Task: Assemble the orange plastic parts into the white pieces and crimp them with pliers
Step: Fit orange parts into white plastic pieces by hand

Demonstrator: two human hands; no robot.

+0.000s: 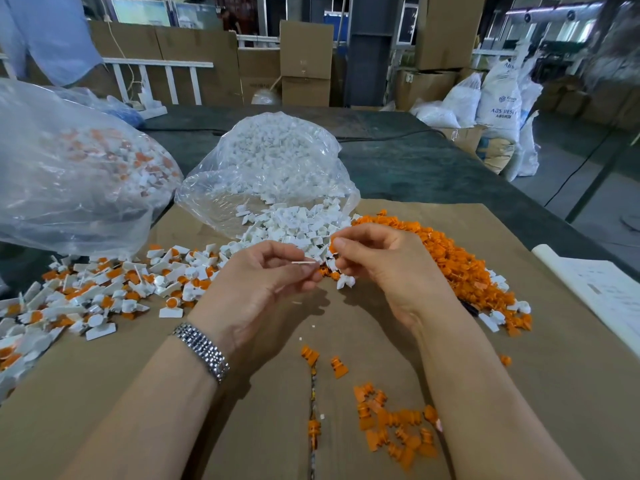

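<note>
Cardboard-covered table [242, 427], two plastic bags [273, 168]; left hand [258, 289] fingers pinching white piece [304, 262], right hand [377, 268] pinching orange part [332, 244]

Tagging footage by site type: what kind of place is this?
Most likely a small factory or warehouse floor doing manual assembly. Cues: stacked cardboard boxes behind the table, white sacks marked as ABS resin, and bulk clear bags of white pieces beside a loose orange parts pile.
</note>
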